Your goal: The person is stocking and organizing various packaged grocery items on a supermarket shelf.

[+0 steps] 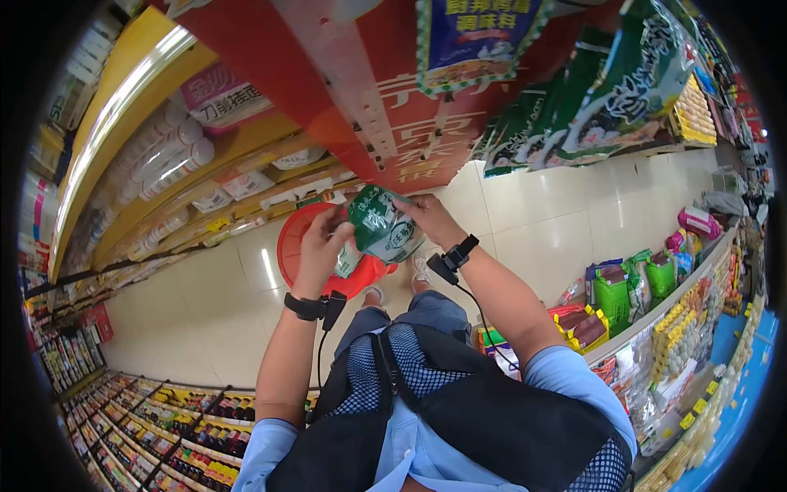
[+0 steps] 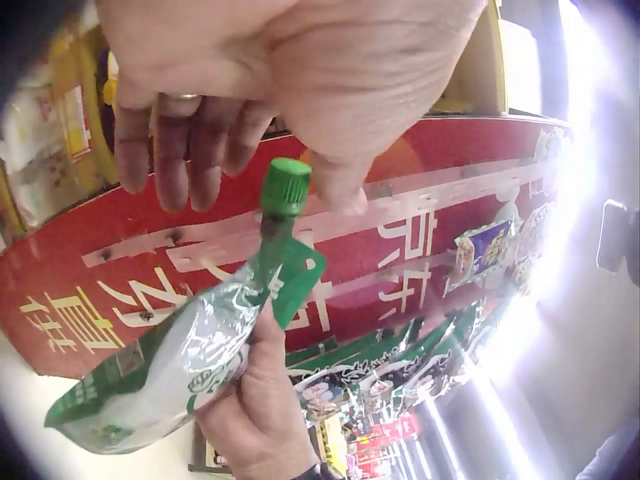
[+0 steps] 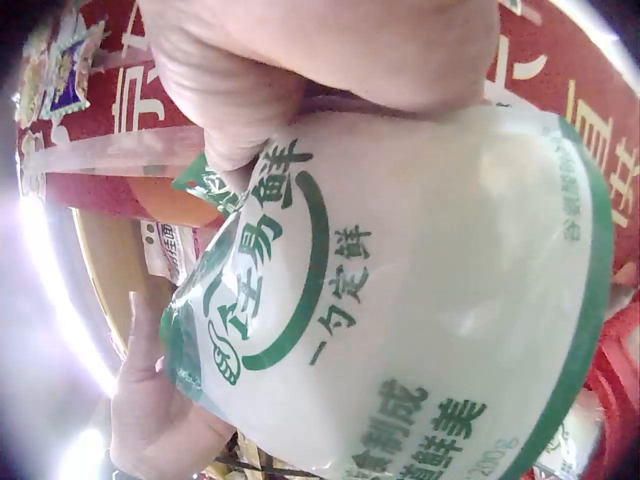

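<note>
A green-and-white pouch (image 1: 384, 225) is up in front of the person, in the right hand (image 1: 434, 219), near a red basket (image 1: 293, 246) that is lower down and partly covered by the hands and the pouch. The right fingers pinch the pouch along one edge; the left wrist view shows the thumb against it, while the other fingertips are hidden behind the film. In the right wrist view the top border cuts this hand off, and the bag fills most of the space, its lower end running out of the frame.

The left hand (image 1: 321, 244) is at the pouch's other side, its fingers loosely bent and apart from the thumb, pinching nothing. Its wrist view puts them just beside the ribbed green cap (image 2: 286, 187) on the spout; whether any finger touches the pouch is hard to tell. From the head the cap is out of sight.

Another package (image 1: 348, 259) shows in the basket, mostly covered, its print unreadable. Beyond stands a red panel (image 1: 426, 143) with pale characters, some of them blocked by green bags (image 1: 623, 90) hanging in front. A purple packet (image 1: 484, 41) is cut by the upper edge. The yellow shelf (image 1: 131, 107) at the left curves into the dark rim of the lens, and labels on the far bottles (image 1: 221, 406) are too small to read.
</note>
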A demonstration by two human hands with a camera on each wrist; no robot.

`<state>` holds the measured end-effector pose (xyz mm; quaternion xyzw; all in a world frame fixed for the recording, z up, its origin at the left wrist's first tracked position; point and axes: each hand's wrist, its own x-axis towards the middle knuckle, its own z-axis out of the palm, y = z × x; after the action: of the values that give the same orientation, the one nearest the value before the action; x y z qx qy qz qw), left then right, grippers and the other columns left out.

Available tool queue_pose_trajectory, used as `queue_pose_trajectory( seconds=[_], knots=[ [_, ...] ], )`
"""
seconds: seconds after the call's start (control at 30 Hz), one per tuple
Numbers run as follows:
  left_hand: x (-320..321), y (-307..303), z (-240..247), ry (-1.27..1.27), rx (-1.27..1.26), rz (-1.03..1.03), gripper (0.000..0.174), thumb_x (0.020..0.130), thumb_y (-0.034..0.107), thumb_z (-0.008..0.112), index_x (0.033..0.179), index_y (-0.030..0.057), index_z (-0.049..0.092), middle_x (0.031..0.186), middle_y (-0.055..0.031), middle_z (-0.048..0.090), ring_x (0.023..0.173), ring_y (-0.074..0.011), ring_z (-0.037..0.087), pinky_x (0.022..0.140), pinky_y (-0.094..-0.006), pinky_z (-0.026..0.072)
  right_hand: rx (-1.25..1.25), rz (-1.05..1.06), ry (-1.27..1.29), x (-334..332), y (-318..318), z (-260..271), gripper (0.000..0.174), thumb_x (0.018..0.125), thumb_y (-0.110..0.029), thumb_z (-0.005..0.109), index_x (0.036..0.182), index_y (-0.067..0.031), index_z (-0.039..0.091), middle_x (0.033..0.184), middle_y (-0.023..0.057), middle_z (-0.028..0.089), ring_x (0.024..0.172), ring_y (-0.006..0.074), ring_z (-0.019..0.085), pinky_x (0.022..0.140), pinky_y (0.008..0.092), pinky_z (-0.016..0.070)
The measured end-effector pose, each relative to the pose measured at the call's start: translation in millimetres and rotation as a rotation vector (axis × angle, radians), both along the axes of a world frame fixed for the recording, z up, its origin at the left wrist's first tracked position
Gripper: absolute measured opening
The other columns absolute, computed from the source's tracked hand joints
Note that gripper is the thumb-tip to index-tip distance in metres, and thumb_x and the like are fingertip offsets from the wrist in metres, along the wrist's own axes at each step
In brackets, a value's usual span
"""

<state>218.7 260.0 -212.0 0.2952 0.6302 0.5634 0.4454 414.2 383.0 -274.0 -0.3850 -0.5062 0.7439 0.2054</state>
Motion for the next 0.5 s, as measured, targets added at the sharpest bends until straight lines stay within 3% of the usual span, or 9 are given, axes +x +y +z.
queue_pose_trajectory(
  seconds=[0.13, 0.27, 0.37, 0.5],
  knots=[
    [6, 3, 11, 0.118, -0.118, -0.048, 0.024, 0.086, 0.012, 0.07, 0.102, -0.0033, 0.062, 0.085, -0.0059, 0.067, 0.079, -0.0078, 0.061, 0.073, -0.0226, 0.0491, -0.184, 0.063, 0.099, -12, 0, 13, 0.025, 0.091, -0.023, 0.066, 0.092, 0.0018, 0.071, 0.085, 0.0047, 0.07, 0.081, 0.0103, 0.062, 0.077, 0.0258, 0.0487],
    [9, 10, 18, 0.079, -0.062, -0.045, 0.022, 0.086, 0.013, 0.071, 0.099, -0.0026, 0.062, 0.082, -0.0039, 0.066, 0.073, -0.0067, 0.059, 0.067, -0.0221, 0.0481, -0.176, -0.069, 0.183, -4, 3, 31, 0.027, 0.088, -0.021, 0.069, 0.101, 0.0028, 0.069, 0.094, 0.0064, 0.069, 0.088, 0.0118, 0.062, 0.082, 0.0254, 0.047],
    [9, 18, 31, 0.204, -0.049, -0.121, 0.023, 0.086, 0.013, 0.071, 0.1, -0.0022, 0.061, 0.081, -0.0035, 0.066, 0.073, -0.0075, 0.058, 0.068, -0.0229, 0.0481, -0.187, -0.112, 0.226, 5, 6, 32, 0.029, 0.087, -0.021, 0.071, 0.104, 0.0027, 0.068, 0.097, 0.0072, 0.069, 0.09, 0.0122, 0.062, 0.083, 0.0251, 0.0464],
    [11, 36, 32, 0.171, 0.043, -0.027, 0.024, 0.085, 0.012, 0.071, 0.1, -0.0023, 0.059, 0.08, -0.0034, 0.063, 0.073, -0.0085, 0.056, 0.069, -0.024, 0.0473, -0.259, -0.093, 0.26, 6, 26, 34, 0.029, 0.087, -0.023, 0.071, 0.102, 0.0012, 0.068, 0.095, 0.0057, 0.069, 0.086, 0.0124, 0.063, 0.079, 0.0251, 0.0473]
  ],
)
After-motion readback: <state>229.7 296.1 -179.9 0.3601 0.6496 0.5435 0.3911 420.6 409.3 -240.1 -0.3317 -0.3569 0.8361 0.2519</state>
